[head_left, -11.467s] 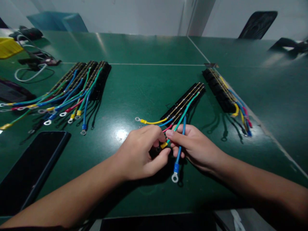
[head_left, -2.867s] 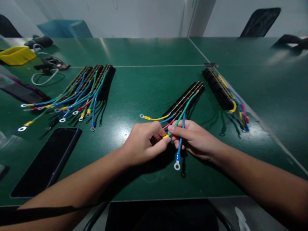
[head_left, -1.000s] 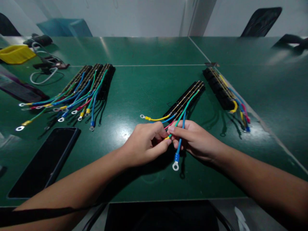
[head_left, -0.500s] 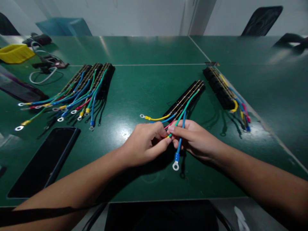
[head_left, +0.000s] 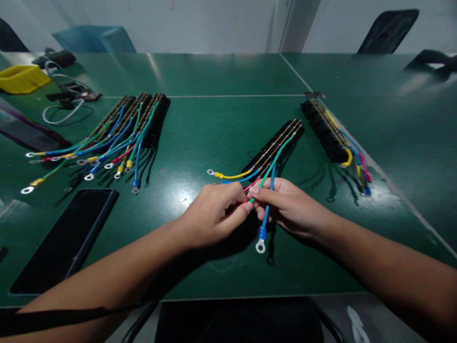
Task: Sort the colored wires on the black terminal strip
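A black terminal strip [head_left: 274, 145] with coloured wires lies aslant on the green table. My left hand [head_left: 219, 209] is closed on the end of its green wire [head_left: 280, 151]; the wire's tip is hidden by the fingers. Right beside it, my right hand [head_left: 285, 202] pinches the same green wire between thumb and forefinger. A blue wire [head_left: 265, 216] passes by the right fingers and hangs down to a ring terminal [head_left: 260, 246]. A yellow wire [head_left: 233, 176] with a ring terminal points left, above a second blue wire. Part of a red wire [head_left: 252, 186] shows between my hands.
Several wired strips [head_left: 143, 114] lie together at left, their ring terminals towards me. Another wired strip [head_left: 324, 131] lies at right. A phone [head_left: 64, 240] rests near the left front edge. Further back stand a yellow bin [head_left: 23, 80] and a grey cable [head_left: 66, 116].
Almost nothing differs. The fingers of my left hand have shifted very slightly at the green wire's end, covering the yellow bit that showed there. The strips have stayed in place.
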A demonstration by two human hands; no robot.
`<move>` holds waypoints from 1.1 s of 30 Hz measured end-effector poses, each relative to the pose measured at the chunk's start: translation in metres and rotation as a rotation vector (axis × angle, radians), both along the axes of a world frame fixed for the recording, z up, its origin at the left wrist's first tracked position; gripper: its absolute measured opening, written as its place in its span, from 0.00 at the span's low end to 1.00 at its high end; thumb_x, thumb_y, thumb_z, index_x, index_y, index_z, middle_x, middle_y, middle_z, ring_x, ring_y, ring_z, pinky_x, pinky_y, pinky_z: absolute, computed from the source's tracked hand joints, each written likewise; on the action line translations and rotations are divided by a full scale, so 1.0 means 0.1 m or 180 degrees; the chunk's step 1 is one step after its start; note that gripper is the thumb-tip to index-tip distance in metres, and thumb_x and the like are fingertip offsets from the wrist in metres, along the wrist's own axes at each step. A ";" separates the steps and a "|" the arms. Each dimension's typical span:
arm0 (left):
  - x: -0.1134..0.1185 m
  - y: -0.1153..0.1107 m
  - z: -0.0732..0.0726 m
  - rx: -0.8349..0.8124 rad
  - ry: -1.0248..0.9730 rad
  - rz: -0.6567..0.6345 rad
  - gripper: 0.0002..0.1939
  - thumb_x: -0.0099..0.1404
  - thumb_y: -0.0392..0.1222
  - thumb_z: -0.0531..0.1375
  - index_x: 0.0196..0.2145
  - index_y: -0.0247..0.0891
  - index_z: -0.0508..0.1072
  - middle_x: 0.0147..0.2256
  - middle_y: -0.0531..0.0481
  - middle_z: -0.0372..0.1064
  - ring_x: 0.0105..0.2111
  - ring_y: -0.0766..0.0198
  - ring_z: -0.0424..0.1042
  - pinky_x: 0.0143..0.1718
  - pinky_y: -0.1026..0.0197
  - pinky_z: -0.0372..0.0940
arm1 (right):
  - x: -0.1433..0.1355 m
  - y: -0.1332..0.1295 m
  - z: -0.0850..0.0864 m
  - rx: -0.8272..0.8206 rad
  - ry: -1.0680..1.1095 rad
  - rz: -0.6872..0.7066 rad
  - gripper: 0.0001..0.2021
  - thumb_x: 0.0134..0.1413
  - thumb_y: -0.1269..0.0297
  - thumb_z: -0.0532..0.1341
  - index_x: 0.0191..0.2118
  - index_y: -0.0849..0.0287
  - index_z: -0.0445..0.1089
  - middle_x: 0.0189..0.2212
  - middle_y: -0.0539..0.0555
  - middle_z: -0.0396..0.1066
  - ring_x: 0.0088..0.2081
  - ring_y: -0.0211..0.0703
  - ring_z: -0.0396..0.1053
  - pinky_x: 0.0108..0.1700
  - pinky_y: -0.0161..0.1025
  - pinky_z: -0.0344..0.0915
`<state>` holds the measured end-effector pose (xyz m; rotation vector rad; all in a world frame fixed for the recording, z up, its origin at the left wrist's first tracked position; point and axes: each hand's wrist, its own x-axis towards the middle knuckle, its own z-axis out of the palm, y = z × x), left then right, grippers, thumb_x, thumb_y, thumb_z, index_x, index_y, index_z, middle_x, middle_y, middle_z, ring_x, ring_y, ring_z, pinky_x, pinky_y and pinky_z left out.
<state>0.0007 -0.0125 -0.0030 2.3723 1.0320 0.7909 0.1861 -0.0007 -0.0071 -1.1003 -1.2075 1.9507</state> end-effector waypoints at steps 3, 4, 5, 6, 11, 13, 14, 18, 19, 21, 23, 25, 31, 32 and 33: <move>-0.01 0.00 0.01 0.0048 0.0018 0.0007 0.08 0.65 0.38 0.54 0.29 0.34 0.67 0.21 0.56 0.63 0.21 0.72 0.61 0.24 0.68 0.52 | 0.00 0.00 0.01 -0.0032 -0.0009 -0.0003 0.11 0.50 0.60 0.65 0.28 0.62 0.66 0.18 0.47 0.63 0.19 0.30 0.59 0.22 0.29 0.53; -0.01 0.01 0.01 0.0007 -0.0021 -0.0002 0.08 0.65 0.38 0.55 0.29 0.34 0.67 0.22 0.56 0.64 0.21 0.72 0.61 0.24 0.68 0.53 | 0.00 0.00 0.01 -0.0036 -0.0009 -0.0003 0.11 0.50 0.60 0.65 0.27 0.62 0.66 0.18 0.47 0.63 0.19 0.30 0.59 0.22 0.29 0.53; -0.01 0.01 0.01 -0.0054 -0.0077 -0.0016 0.07 0.64 0.38 0.56 0.29 0.34 0.67 0.22 0.56 0.65 0.21 0.72 0.62 0.24 0.68 0.54 | 0.00 0.00 0.01 -0.0033 -0.0012 0.0000 0.11 0.50 0.60 0.65 0.27 0.62 0.66 0.18 0.46 0.63 0.19 0.30 0.59 0.22 0.29 0.52; -0.01 0.01 0.00 -0.0122 -0.0139 -0.0034 0.07 0.64 0.38 0.57 0.29 0.34 0.67 0.23 0.56 0.66 0.22 0.73 0.63 0.24 0.69 0.54 | 0.00 0.00 0.01 -0.0027 -0.0009 0.0001 0.11 0.50 0.60 0.65 0.27 0.62 0.66 0.17 0.46 0.63 0.19 0.30 0.59 0.22 0.30 0.52; 0.00 0.00 0.00 -0.0195 -0.0148 -0.0041 0.07 0.64 0.39 0.57 0.29 0.35 0.67 0.22 0.56 0.65 0.21 0.73 0.62 0.23 0.69 0.54 | 0.00 0.00 -0.01 0.0013 0.0067 0.0029 0.12 0.50 0.59 0.65 0.28 0.61 0.66 0.18 0.47 0.63 0.19 0.31 0.59 0.22 0.31 0.53; -0.01 0.00 0.01 -0.0072 -0.0038 -0.0008 0.08 0.65 0.39 0.55 0.28 0.34 0.67 0.21 0.56 0.63 0.20 0.72 0.61 0.23 0.68 0.53 | 0.00 0.00 -0.01 0.0017 0.0045 0.0031 0.12 0.50 0.58 0.65 0.28 0.62 0.67 0.18 0.47 0.64 0.19 0.31 0.59 0.22 0.30 0.53; -0.01 0.01 0.02 -0.0017 0.0004 -0.0002 0.09 0.65 0.39 0.54 0.28 0.34 0.67 0.20 0.57 0.62 0.20 0.72 0.60 0.23 0.68 0.52 | 0.00 0.00 -0.01 0.0008 0.0036 0.0019 0.12 0.50 0.57 0.65 0.28 0.62 0.67 0.18 0.47 0.64 0.19 0.31 0.59 0.22 0.30 0.53; -0.01 0.01 0.02 0.0003 -0.0028 -0.0038 0.08 0.65 0.38 0.55 0.28 0.34 0.67 0.21 0.56 0.63 0.21 0.73 0.61 0.24 0.69 0.53 | -0.01 0.00 0.00 -0.0043 0.0042 -0.0033 0.14 0.50 0.56 0.65 0.27 0.62 0.66 0.17 0.47 0.64 0.19 0.31 0.60 0.21 0.30 0.54; -0.01 0.01 0.02 -0.0043 -0.0069 -0.0052 0.07 0.64 0.38 0.56 0.29 0.34 0.67 0.22 0.56 0.65 0.21 0.73 0.62 0.24 0.69 0.54 | -0.01 0.00 0.00 -0.0037 0.0061 -0.0028 0.14 0.50 0.56 0.66 0.27 0.62 0.66 0.17 0.47 0.64 0.19 0.31 0.60 0.21 0.30 0.54; 0.00 0.01 0.01 -0.0150 -0.0138 -0.0079 0.07 0.63 0.38 0.58 0.29 0.33 0.67 0.23 0.56 0.66 0.22 0.73 0.63 0.24 0.70 0.54 | -0.01 0.00 0.00 -0.0027 0.0104 -0.0003 0.14 0.51 0.57 0.65 0.27 0.62 0.66 0.17 0.47 0.64 0.19 0.30 0.60 0.21 0.29 0.54; 0.00 0.01 0.01 -0.0152 -0.0109 -0.0061 0.07 0.63 0.38 0.58 0.28 0.34 0.67 0.22 0.56 0.66 0.21 0.73 0.63 0.24 0.70 0.54 | 0.00 0.00 -0.01 -0.0022 0.0116 0.0023 0.13 0.51 0.57 0.65 0.28 0.62 0.66 0.17 0.47 0.64 0.19 0.30 0.60 0.22 0.29 0.54; 0.00 0.02 0.01 -0.0041 -0.0022 -0.0034 0.08 0.64 0.38 0.56 0.28 0.34 0.67 0.22 0.56 0.64 0.22 0.73 0.61 0.24 0.68 0.53 | 0.00 0.00 -0.01 -0.0015 0.0071 0.0021 0.13 0.51 0.57 0.65 0.28 0.62 0.67 0.17 0.47 0.65 0.19 0.30 0.60 0.21 0.29 0.54; -0.02 0.02 0.02 0.0004 0.0025 -0.0085 0.08 0.66 0.37 0.55 0.28 0.33 0.67 0.21 0.56 0.62 0.21 0.72 0.60 0.24 0.68 0.52 | 0.00 0.00 -0.01 -0.0006 0.0040 0.0004 0.14 0.51 0.56 0.65 0.28 0.62 0.67 0.17 0.47 0.65 0.19 0.30 0.60 0.22 0.29 0.54; -0.02 0.02 0.02 -0.0033 -0.0024 -0.0084 0.08 0.65 0.38 0.55 0.28 0.33 0.67 0.22 0.56 0.63 0.22 0.72 0.61 0.24 0.68 0.53 | 0.00 0.00 -0.01 -0.0004 0.0047 0.0015 0.14 0.51 0.56 0.65 0.28 0.62 0.66 0.17 0.47 0.65 0.19 0.30 0.60 0.22 0.29 0.54; -0.01 0.02 0.01 -0.0082 -0.0077 -0.0086 0.07 0.64 0.38 0.56 0.28 0.33 0.67 0.22 0.56 0.65 0.22 0.73 0.62 0.24 0.69 0.53 | 0.00 0.00 -0.01 -0.0006 0.0060 0.0024 0.14 0.51 0.56 0.65 0.27 0.62 0.66 0.17 0.47 0.64 0.19 0.30 0.60 0.22 0.29 0.54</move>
